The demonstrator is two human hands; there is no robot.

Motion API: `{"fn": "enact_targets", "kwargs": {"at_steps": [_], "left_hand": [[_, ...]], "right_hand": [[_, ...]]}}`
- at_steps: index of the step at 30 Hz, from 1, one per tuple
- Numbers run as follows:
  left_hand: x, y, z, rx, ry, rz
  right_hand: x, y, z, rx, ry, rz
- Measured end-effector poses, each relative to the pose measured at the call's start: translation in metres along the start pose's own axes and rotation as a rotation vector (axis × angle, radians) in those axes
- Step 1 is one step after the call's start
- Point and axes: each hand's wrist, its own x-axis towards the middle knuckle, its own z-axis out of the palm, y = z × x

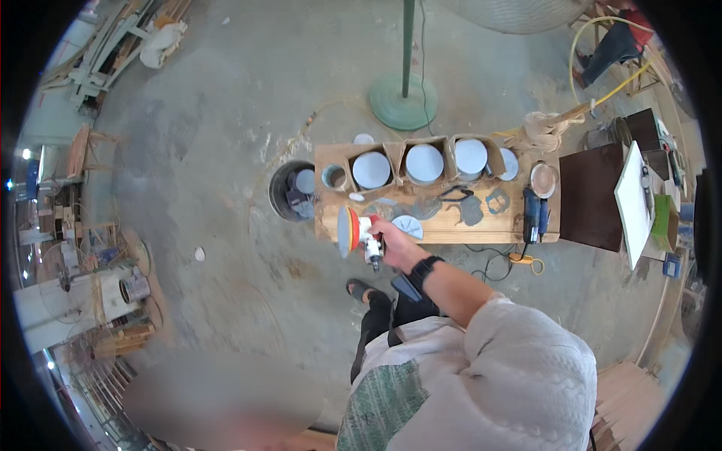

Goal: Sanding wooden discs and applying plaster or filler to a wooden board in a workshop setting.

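My right hand [393, 238], with a dark watch on its wrist, is closed around the body of an air-powered orbital sander [365, 234]. The sander has a white and silver body, a red and yellow backing pad and a grey sanding disc on its face. It is tilted on its side, the disc turned left, above the near left edge of a wooden workbench [451, 233]. Close to my fingers, a pale round sanding disc [408, 226] lies on the bench. My left hand is out of the picture.
Cardboard boxes of pale sanding discs [425, 163] line the bench's far side. A metal bucket [281, 197] stands at its left. A blue power tool [532, 216] lies at its right end. Beyond is a green stand base [403, 101]. Another person's leg [608, 59] shows far right.
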Motion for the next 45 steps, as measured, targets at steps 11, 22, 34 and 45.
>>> {"fn": "enact_targets", "kwargs": {"at_steps": [11,22,34,45], "left_hand": [[0.039,0.063,0.126,-0.116,-0.617,0.497],[0.050,0.106,0.079,-0.673,-0.456,0.782],[0.081,-0.011,0.089,0.229,-0.465,0.597],[0.087,-0.417,0.069,0.394,-0.753,0.005]], "right_hand": [[-0.161,-0.059,0.237,-0.260,-0.018,-0.559],[-0.230,-0.020,0.290,-1.137,-0.154,-1.267],[-0.175,0.014,0.172,-1.282,0.104,-0.846],[-0.125,0.020,-0.052,-1.495,0.755,-0.275]]}}
